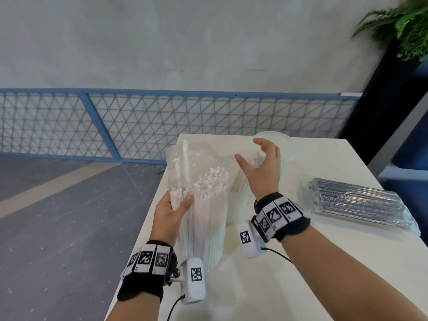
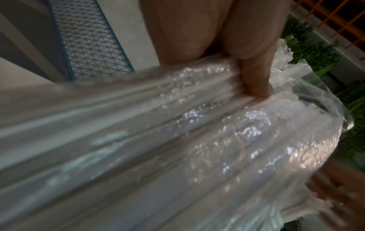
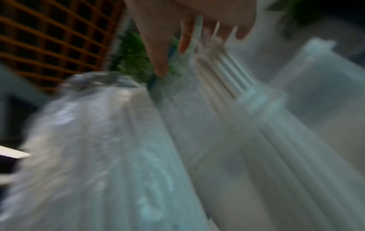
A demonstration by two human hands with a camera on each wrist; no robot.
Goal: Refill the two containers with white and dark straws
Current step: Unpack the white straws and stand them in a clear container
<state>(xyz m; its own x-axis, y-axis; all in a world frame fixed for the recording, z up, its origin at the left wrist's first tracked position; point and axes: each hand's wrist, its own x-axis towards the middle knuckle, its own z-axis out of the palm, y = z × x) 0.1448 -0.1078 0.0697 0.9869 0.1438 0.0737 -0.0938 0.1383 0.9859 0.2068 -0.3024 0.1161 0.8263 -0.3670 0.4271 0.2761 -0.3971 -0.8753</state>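
A clear plastic bag of white straws (image 1: 206, 209) stands upright on the white table (image 1: 324, 262), its top open. My left hand (image 1: 172, 208) grips the bag's upper left side, thumb pressed into the plastic (image 2: 256, 81). My right hand (image 1: 260, 167) hovers open above a clear container (image 1: 243, 181) that holds some white straws (image 3: 223, 73). Behind that hand stands a second clear container (image 1: 281, 145). A sealed pack of dark straws (image 1: 356, 202) lies flat at the right of the table.
The table's left edge (image 1: 148, 216) drops to a grey floor. A blue mesh railing (image 1: 162, 126) runs behind the table. A dark planter with a fern (image 1: 403, 26) stands at the back right.
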